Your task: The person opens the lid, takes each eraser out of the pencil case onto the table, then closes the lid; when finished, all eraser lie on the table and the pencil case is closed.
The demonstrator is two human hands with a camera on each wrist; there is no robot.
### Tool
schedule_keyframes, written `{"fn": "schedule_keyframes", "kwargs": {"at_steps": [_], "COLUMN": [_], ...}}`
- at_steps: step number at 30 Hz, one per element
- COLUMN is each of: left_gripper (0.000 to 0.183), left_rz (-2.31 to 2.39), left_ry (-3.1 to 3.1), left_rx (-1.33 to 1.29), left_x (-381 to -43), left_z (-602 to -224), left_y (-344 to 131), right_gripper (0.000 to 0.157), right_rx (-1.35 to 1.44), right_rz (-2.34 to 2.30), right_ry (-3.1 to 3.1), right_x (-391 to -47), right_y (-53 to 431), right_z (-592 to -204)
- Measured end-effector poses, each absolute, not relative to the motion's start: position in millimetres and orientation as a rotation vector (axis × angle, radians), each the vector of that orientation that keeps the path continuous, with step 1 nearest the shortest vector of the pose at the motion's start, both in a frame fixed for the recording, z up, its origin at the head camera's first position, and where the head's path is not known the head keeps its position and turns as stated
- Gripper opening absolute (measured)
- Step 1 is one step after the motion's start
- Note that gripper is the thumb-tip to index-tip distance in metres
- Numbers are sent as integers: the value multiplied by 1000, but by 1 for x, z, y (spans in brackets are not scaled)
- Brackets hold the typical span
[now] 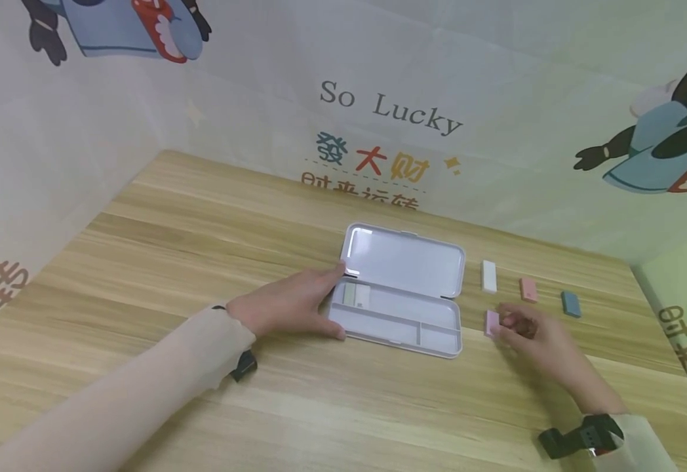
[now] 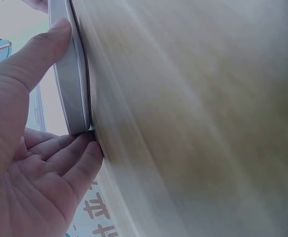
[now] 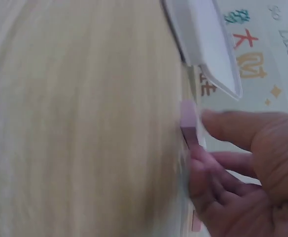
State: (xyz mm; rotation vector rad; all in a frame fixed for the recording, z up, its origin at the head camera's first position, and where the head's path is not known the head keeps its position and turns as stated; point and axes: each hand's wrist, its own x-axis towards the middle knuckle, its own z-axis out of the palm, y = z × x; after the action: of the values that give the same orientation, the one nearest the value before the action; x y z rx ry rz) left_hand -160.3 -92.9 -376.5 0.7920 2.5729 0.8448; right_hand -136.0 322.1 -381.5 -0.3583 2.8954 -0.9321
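Observation:
A white pencil case (image 1: 399,334) lies opened flat, its lid (image 1: 405,262) laid back. Two small erasers, one pale green (image 1: 349,294) and one white (image 1: 362,296), sit side by side in its upper left compartment. My left hand (image 1: 296,305) holds the case's left end, thumb at the near corner and fingers by the hinge side. A lilac eraser (image 1: 491,323) lies on the table right of the case. My right hand (image 1: 535,334) is at it; in the right wrist view a fingertip meets its end, while the thumb (image 3: 223,126) stands slightly apart.
Right of the case lie a white eraser (image 1: 488,276), a pink eraser (image 1: 528,290) and a blue eraser (image 1: 570,303) in a slanting row. The wooden table (image 1: 202,229) ends at a printed cloth backdrop (image 1: 261,98) behind and at the sides.

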Motion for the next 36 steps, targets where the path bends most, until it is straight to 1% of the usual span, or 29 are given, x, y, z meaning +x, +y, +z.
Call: {"fn": "schedule_keyframes", "kwargs": {"at_steps": [7,13,17,19,25,31,36], "left_gripper": [117,117,117,117,117,117,117], "left_rz": [842,851,855,856,864,857,852], "left_ry": [2568,2567,2556,2557,2551,2568,2575], "left_rx": [790,786,789,785,781,771,789], "left_x": [-161,-160,-161,-161,-160,-160,-161], "left_z": [-376,-375,-376,-376,-377,-375,-376], "left_y": [-93,-93,-92,-91,-92,-93,-94], "right_gripper": [32,21,22,23,27,33,36], "right_rx": [-473,-704,-825,-835,-817,-808,-745], "right_rz": [-994,-1032,-1017,-1014,-983,-974,-1026], "right_ry": [3078,3050,2943,2881,2734,2659,2608], "right_x": [-136,-136,-137,-138,-146,-154,-158], "right_y": [299,258,232,220,191,173,162], "right_z": [-373,-366,-366,-366,-370,-373,-373]}}
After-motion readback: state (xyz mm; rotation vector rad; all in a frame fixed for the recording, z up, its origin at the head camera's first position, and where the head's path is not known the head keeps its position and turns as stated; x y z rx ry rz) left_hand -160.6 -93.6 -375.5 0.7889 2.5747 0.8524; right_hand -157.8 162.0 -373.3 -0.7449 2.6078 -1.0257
